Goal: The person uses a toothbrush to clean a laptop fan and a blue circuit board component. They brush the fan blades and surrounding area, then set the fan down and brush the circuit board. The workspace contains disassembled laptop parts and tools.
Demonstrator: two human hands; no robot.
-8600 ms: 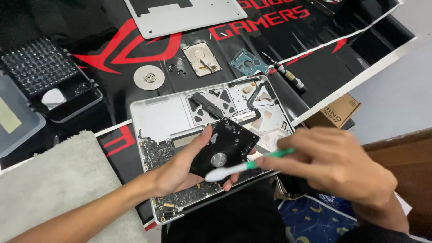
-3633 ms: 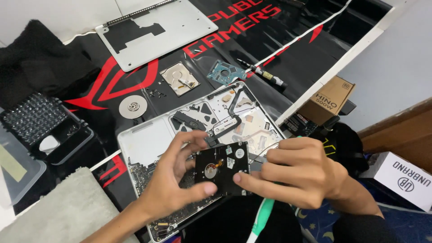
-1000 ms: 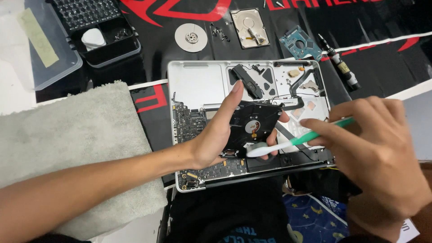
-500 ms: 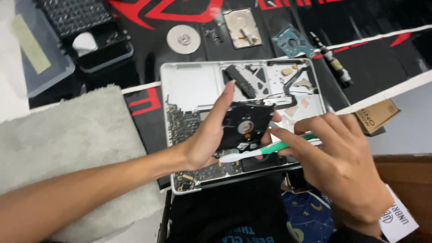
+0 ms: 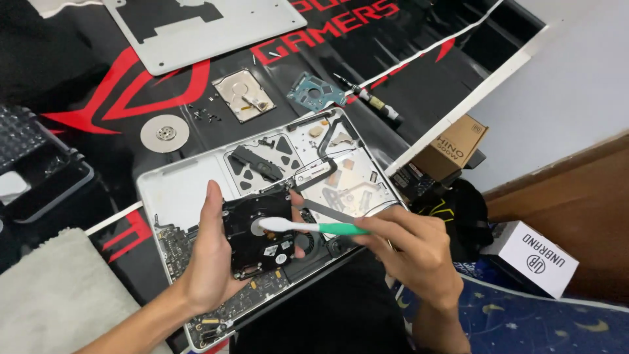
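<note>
black hard drive point(image 5: 257, 235), tilted up off the open laptop, label side showing, round silver hub at centre. white-headed, green-handled toothbrush point(image 5: 308, 227) lies across it, bristles on the hub.

Count: one black rectangular hard drive point(image 5: 257, 234) in my left hand point(image 5: 208, 262); one white-and-green plastic toothbrush point(image 5: 308, 227) in my right hand point(image 5: 419, 252); one opened silver laptop shell point(image 5: 190, 196) beneath both; one shiny round metal platter point(image 5: 164, 133) beyond my left hand; two cardboard boxes point(image 5: 452, 147) point(image 5: 537, 259) right of my right hand.
</note>
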